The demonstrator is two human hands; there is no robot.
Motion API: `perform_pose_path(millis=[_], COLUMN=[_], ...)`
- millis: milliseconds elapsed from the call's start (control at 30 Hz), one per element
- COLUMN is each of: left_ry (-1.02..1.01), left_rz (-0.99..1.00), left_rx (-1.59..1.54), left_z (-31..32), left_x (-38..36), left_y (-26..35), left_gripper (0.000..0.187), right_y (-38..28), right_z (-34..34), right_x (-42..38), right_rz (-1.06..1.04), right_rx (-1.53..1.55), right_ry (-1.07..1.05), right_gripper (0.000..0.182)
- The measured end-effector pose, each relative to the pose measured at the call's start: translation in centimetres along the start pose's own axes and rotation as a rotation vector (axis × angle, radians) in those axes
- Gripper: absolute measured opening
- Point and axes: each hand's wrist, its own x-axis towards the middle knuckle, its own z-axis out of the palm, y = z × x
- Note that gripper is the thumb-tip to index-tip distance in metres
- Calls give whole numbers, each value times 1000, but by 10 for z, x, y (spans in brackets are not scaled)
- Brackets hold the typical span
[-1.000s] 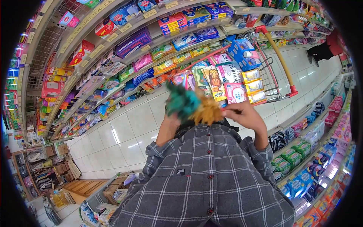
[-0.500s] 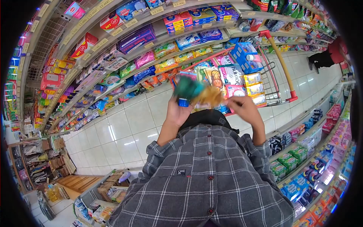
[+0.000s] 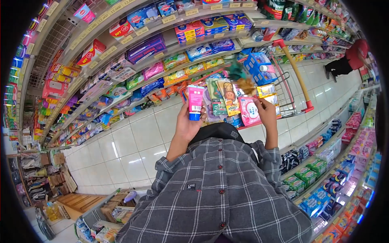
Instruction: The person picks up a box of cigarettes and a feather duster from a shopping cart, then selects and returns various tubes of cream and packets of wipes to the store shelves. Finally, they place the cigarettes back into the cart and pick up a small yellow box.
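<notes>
My left hand (image 3: 186, 125) is closed around a pink squeeze tube (image 3: 196, 99), held upright with its blue cap (image 3: 195, 116) down and a barcode facing me. My right hand (image 3: 265, 112) pinches the lower end of a green-and-brown packet (image 3: 240, 75), smeared by motion, over the shopping cart. Below it lie several flat pouches, among them a yellow-and-brown pouch (image 3: 231, 96) and a pink-and-white pack (image 3: 250, 111). A blue pack (image 3: 259, 64) sits farther back in the cart, partly behind the moving packet.
The shopping cart's yellow handle (image 3: 298, 75) with red ends is at the right. A long shelf (image 3: 170, 40) of packaged goods curves along the far side; another shelf (image 3: 308, 178) runs at the right. A person in red (image 3: 356, 56) stands in the aisle. White floor tiles (image 3: 117, 143) lie left.
My right hand has moved the green-and-brown packet away from the tube, rightward and farther out over the cart. The pink tube, hidden behind it before, now shows fully in my left hand.
</notes>
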Motion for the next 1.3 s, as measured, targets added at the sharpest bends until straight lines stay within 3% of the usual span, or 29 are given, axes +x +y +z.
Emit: perform_pose_path(millis=[67, 200, 267, 367, 400, 500, 633, 733, 833, 1000, 1167, 1300], left_ry=[14, 144, 104, 117, 113, 86, 62, 113, 123, -104, -92, -112], left_rz=[-13, 21, 120, 191, 208, 224, 170, 99, 76, 159, 168, 156], left_rx=[-26, 96, 252, 345, 362, 412, 336, 421, 651, 842, 973, 1025], left_z=[6, 7, 10, 11, 11, 8, -11, -20, -28, -37, -38, -40], left_x=[-6, -10, -13, -18, -19, -19, -7, -3, 0, 5, 2, -5], left_y=[4, 5, 7, 16, 19, 30, 42, 58, 75, 106, 154, 197], left_gripper=[36, 34, 36, 37, 39, 45, 48, 43, 36, 36, 34, 34], right_y=[35, 82, 101, 113, 105, 107, 59, -11, -66, -157, -201, -226], right_z=[3, 19, 32, 53, 54, 71, 74, 81, 104, 165, 218, 238], right_x=[2, -5, -9, -21, -25, -37, -41, -41, -37, -32, -25, -15], right_rz=[46, -1, -30, -70, -77, -92, -154, -114, -37, -93, 2, -47], right_rx=[-62, -150, -222, -131, -234, -362, -318, -69, 172, 578, 660, 711], right_ry=[141, 45, -77, -98, -136, 32, 112, 74, -101, -398, -408, -406], right_gripper=[27, 33, 50, 50, 51, 54, 51, 38, 33, 36, 36, 33])
